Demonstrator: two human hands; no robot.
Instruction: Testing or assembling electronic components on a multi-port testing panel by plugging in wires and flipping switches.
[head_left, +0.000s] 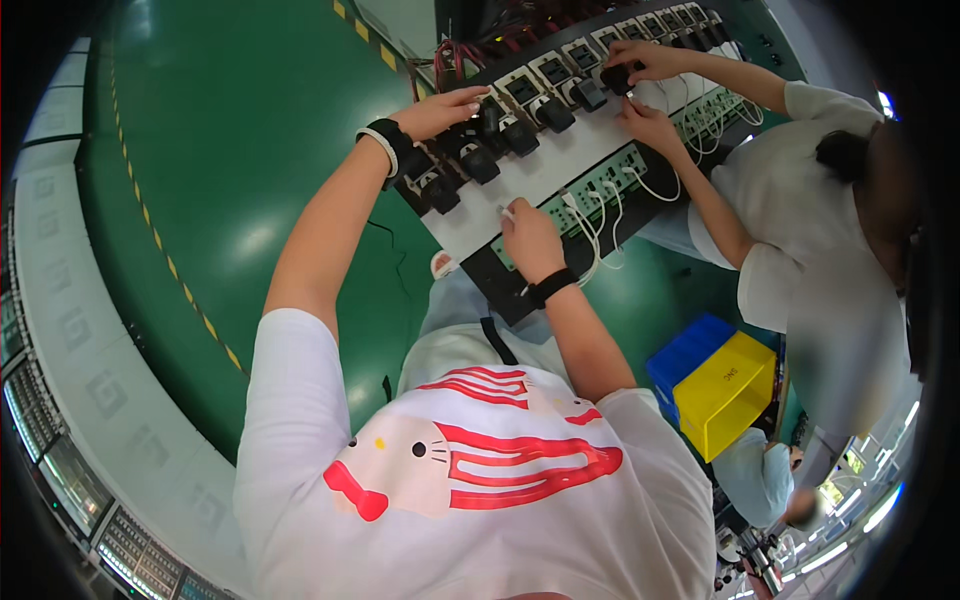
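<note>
At the upper middle, my left hand reaches to the row of sockets, its fingers closed against a black power adapter; its grip is partly hidden. Lower down, over the near edge of the bench, my right hand pinches a small whitish plug. That hand is beside a green strip of ports with white cables plugged in. More black adapters stick out of the sockets along the white bench top.
At the right, a co-worker's hands hold another black adapter and a white cable. A yellow bin and a blue bin stand lower right. Red wires lie behind the sockets. Green floor stretches left.
</note>
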